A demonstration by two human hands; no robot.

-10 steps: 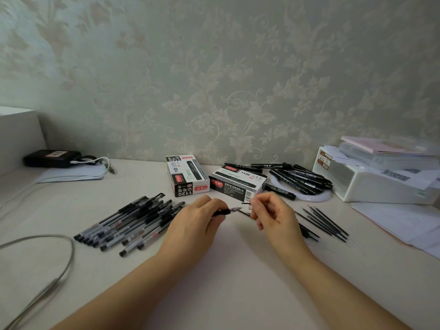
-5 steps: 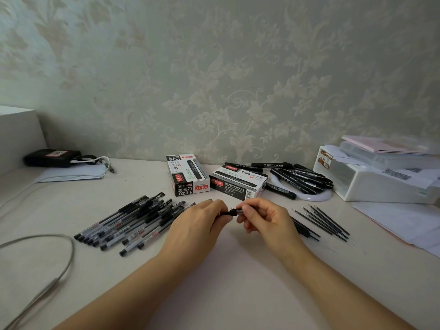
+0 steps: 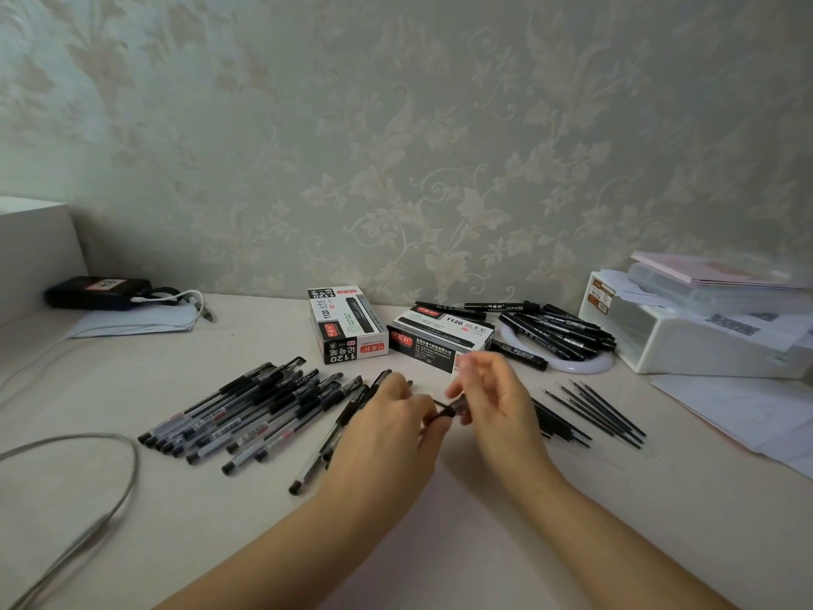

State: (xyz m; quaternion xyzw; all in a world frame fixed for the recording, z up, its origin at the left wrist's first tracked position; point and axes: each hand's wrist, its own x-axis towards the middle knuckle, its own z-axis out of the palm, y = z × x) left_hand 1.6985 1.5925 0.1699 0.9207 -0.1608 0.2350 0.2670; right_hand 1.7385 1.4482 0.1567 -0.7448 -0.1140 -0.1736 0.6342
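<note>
My left hand (image 3: 387, 427) grips a black gel pen (image 3: 442, 411) by its barrel, above the middle of the table. My right hand (image 3: 492, 398) pinches the pen's front end between thumb and fingers; its upper fingers are blurred by motion. The rest of the pen is hidden under my left hand. A heap of black gel pens (image 3: 246, 411) lies to the left of my hands. Several thin black refills (image 3: 594, 411) lie to the right.
Two pen boxes (image 3: 347, 323) (image 3: 440, 341) stand behind my hands. Black markers (image 3: 558, 332) lie on a white ring. A white storage box (image 3: 686, 332) with papers sits at the right, a grey cable (image 3: 110, 499) at the left, a black pouch (image 3: 97, 292) far left.
The right hand, first apart from the pen tip holding a small part, came onto the pen's front end. Its fingers now move fast there. The left hand dropped slightly with the pen.
</note>
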